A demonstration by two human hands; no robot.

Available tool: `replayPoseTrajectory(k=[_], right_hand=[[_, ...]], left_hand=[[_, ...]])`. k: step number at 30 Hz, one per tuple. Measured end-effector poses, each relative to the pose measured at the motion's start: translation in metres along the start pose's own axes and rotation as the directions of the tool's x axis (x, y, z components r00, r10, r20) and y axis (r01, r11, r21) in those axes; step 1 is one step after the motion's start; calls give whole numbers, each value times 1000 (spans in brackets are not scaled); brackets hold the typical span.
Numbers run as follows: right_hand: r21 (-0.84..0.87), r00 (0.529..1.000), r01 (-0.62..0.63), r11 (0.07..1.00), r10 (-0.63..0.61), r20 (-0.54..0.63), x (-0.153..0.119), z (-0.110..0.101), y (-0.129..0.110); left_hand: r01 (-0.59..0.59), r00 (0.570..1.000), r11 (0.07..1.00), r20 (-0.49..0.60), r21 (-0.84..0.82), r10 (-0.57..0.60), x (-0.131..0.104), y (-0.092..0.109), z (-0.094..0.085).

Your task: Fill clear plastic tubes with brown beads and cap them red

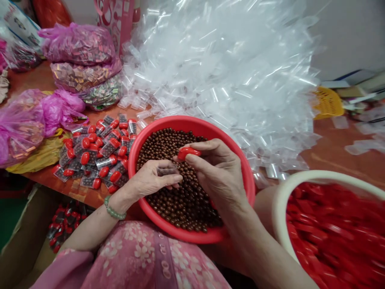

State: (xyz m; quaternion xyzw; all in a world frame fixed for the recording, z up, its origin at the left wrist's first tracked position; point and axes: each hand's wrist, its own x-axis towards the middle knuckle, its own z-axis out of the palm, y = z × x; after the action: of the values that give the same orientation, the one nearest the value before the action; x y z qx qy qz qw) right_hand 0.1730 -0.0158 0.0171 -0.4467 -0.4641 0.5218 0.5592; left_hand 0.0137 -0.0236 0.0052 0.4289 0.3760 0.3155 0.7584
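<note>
Over a red basin [251, 176] of shiny brown balls [186, 216], both hands work close together. My left hand [153, 176], with a green bead bracelet at the wrist, is closed round a small clear plastic tube [167, 170], partly covered by the fingers. Between thumb and fingertips, my right hand [219, 172] pinches a glossy red cap [188, 153] just above and to the right of the tube. Cap and tube appear apart. Left of the basin lies a pile of clear tubes with red caps [105, 148], filled with dark balls.
A large heap of clear plastic tubes [228, 72] fills the back. At right stands a cream bucket [281, 200] of red caps [333, 237]. Pink bags [81, 44] of small pieces sit at left. A cardboard box [22, 237] with more filled tubes is below. A yellow basket [329, 102] is far right.
</note>
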Motion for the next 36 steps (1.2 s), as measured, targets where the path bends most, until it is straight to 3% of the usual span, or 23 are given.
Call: replayPoseTrajectory(k=[7, 15, 23, 28, 36], right_hand=[[-107, 995, 80, 991, -72, 76, -8, 20, 10], [-191, 996, 87, 978, -81, 44, -15, 14, 17], [-122, 998, 57, 991, -56, 15, -15, 15, 18], [-113, 998, 25, 993, -30, -46, -14, 15, 15], [-240, 993, 115, 964, -112, 27, -16, 18, 14]], left_hand=[[20, 1000, 1000, -2, 7, -20, 2, -4, 0], [56, 998, 993, 31, 102, -59, 3, -6, -1], [70, 997, 992, 23, 109, -73, 3, -6, 1], [78, 992, 993, 88, 91, -86, 5, -7, -1], [120, 992, 985, 32, 123, -125, 4, -7, -2]])
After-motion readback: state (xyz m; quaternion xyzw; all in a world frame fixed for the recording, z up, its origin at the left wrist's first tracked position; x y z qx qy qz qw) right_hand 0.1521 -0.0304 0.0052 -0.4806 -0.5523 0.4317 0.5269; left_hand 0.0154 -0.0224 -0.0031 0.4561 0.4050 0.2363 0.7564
